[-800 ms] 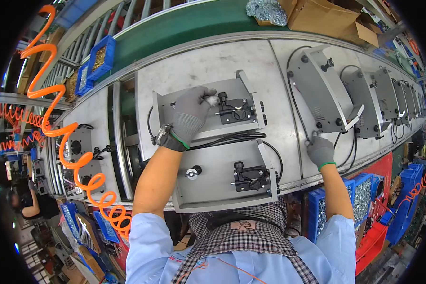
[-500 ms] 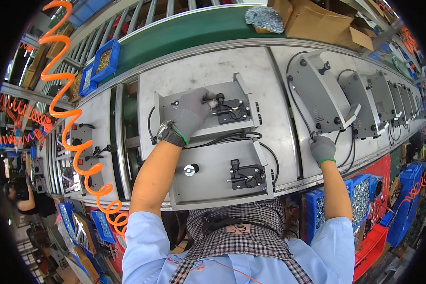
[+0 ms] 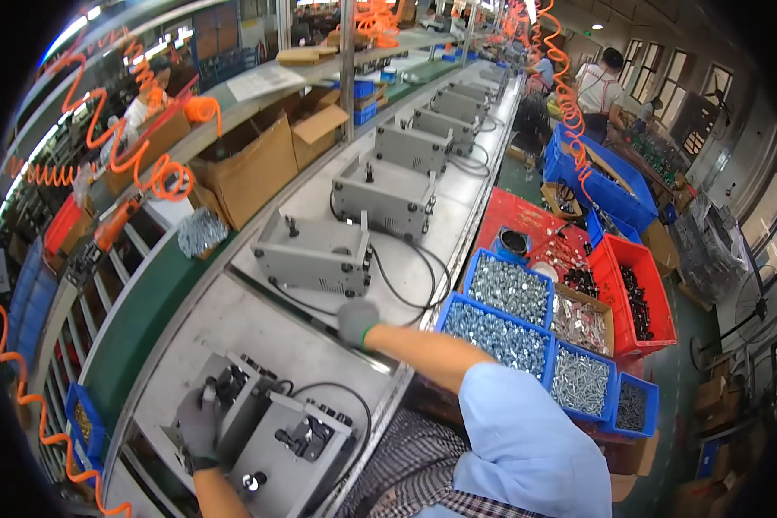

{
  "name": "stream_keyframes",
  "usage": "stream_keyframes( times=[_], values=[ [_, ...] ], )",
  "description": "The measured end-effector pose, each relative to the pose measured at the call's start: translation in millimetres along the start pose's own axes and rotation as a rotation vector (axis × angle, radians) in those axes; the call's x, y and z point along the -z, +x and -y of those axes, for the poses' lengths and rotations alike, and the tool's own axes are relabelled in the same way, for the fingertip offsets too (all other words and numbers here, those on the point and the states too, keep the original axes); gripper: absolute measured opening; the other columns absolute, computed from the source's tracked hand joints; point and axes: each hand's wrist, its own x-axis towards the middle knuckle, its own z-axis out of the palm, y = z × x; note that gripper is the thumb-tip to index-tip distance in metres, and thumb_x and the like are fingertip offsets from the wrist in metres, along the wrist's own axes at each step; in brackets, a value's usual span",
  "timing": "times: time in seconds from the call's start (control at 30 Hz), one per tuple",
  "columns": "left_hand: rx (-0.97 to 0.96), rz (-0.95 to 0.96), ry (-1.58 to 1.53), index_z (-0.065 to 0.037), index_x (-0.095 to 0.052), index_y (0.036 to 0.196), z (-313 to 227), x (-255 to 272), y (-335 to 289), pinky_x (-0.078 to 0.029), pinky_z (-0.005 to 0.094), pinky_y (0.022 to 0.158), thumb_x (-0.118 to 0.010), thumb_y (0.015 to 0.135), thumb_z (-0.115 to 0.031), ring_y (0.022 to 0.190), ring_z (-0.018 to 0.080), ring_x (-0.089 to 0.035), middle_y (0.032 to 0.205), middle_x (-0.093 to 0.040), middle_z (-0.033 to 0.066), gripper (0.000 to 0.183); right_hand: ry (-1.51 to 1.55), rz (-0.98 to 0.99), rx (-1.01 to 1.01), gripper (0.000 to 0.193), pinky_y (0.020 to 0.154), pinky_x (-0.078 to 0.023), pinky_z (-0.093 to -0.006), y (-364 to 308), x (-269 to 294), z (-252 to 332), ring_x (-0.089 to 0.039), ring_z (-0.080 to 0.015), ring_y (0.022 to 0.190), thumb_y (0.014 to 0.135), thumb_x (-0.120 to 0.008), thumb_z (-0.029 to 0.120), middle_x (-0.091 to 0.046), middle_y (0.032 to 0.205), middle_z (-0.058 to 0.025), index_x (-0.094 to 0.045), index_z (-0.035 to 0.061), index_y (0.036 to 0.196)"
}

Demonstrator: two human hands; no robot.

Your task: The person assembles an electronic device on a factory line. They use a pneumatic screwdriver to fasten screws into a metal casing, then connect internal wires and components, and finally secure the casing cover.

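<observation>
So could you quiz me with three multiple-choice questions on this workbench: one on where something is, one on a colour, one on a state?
1. Where is the left hand?
A. on the grey metal unit nearest the person
B. in a red bin
C. on a cardboard box

2. What colour are the bins of silver screws?
A. green
B. blue
C. yellow

3. How is the right hand?
A. bare
B. gloved in grey
C. holding a hammer

Answers: A, its glove rests on that unit; B, their rims are blue; B, a grey glove covers it.

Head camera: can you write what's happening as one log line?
left hand: on grey metal unit | right hand: on steel bench, holding nothing | blue bin of screws: beside right arm
</observation>
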Motion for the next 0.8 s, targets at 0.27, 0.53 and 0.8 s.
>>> stream_keyframes(
  times=[0.27,0.53,0.8],
  values=[
    [0.569,-0.928,-0.729,0.003,-0.054,0.124,100.9,77.1,-174.5,-0.047,0.0381,0.092,-0.053,0.092,-0.023,0.105,0.0297,-0.06,0.118,-0.061,0.0176,0.041,0.54,0.141,0.38,0.043,0.098,-0.045,-0.0371,-12.7,-38.1,142.5,-0.06,-0.0279,0.107,0.097,-0.044,0.03,-0.06,0.121,-0.0214,-0.055,-0.0028,0.123],
    [1.237,-0.144,0.383,-0.006,-0.053,0.127,167.7,52.0,-373.9,-0.045,0.0485,0.093,-0.046,0.094,-0.045,0.113,0.0391,-0.055,0.128,-0.055,0.0206,0.051,1.101,0.424,0.461,0.049,0.088,-0.05,-0.0363,9.2,-51.0,129.1,-0.063,-0.0281,0.102,0.101,-0.037,0.036,-0.063,0.113,-0.0207,-0.056,-0.0049,0.119],
    [0.761,-0.5,0.968,-0.01,-0.061,0.107,200.5,88.5,-356.9,-0.048,0.0437,0.07,-0.057,0.089,-0.027,0.08,0.0288,-0.062,0.087,-0.063,0.0112,0.025,0.967,0.18,0.395,0.051,0.084,-0.048,-0.0307,-8.1,-39.6,124.9,-0.059,-0.0178,0.096,0.098,-0.048,0.041,-0.06,0.108,-0.01,-0.054,-0.003,0.123]
  ],
)
